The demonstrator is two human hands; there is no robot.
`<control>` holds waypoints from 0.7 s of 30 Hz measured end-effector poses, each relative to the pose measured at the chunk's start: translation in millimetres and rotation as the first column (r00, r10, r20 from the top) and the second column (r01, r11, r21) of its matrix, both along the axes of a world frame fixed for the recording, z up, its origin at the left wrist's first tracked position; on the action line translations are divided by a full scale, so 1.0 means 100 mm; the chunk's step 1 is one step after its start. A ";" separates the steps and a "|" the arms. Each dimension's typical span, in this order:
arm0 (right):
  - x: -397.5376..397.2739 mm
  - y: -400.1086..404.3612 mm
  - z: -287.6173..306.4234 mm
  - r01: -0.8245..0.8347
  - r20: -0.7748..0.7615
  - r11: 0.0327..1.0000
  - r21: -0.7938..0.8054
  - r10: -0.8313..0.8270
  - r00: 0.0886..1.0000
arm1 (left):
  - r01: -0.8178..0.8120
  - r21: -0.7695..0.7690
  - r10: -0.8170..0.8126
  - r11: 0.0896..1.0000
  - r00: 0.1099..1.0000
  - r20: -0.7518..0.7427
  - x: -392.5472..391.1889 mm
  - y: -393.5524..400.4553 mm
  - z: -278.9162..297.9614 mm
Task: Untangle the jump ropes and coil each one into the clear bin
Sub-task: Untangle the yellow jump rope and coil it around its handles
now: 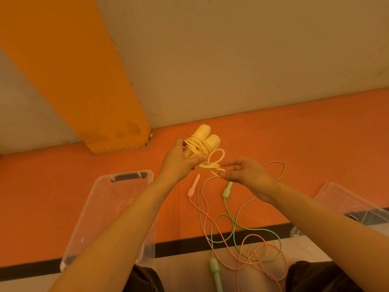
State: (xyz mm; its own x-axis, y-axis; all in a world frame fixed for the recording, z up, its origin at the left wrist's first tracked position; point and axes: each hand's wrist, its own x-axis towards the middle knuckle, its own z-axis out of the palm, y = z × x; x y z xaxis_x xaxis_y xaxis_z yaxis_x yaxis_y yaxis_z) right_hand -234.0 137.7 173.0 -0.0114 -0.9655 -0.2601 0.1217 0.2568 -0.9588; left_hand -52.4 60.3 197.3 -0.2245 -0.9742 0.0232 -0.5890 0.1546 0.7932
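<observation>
Above the orange floor (294, 144), out in front of the person, the left hand (179, 163) grips a yellow jump rope (200, 147) that is already bundled: its two fat, rounded handles lie side by side, their long axes pointing up and away from the person toward the wall (231, 49), and the cord is wound around them crosswise in many turns. The fingers curl round the lower part of the bundle with the thumb laid along its near side. A few loose loops of the same yellow cord (215, 159) hang off to the right of the bundle, and the right hand (246, 171) pinches the end of these loops between thumb and fingertips, palm turned up.

On the floor below the hands lie two more ropes, thin and tangled together. The green jump rope (233, 224) has one slim handle just under the right hand, pointing away from the person, and another near the bottom edge of the view, pointing toward the person. The pink jump rope (248, 258) has one slim handle left of the green one, tilted up and to the right; its cord crosses the green cord several times in loose curls.

A clear bin (134, 175) stands on the floor under the left forearm, its long side running away from the person. A second clear container (341, 197) sits at the right edge, partly hidden by the right forearm.
</observation>
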 end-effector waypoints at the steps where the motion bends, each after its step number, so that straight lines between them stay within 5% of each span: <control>1: -0.01 0.00 0.00 0.019 0.010 1.000 0.000 -0.019 1.000 | 0.000 0.007 0.000 1.000 1.000 -0.015 0.00 0.01 0.01; 16: -0.33 -0.01 0.08 -0.150 -0.495 0.977 -0.150 0.057 0.867 | 0.049 0.048 -0.043 0.998 0.991 -0.129 -0.03 0.07 0.08; 21: -0.21 0.04 0.04 -0.225 -0.471 0.969 -0.100 0.154 0.868 | 0.064 0.055 -0.057 0.996 0.990 -0.131 -0.07 0.09 0.07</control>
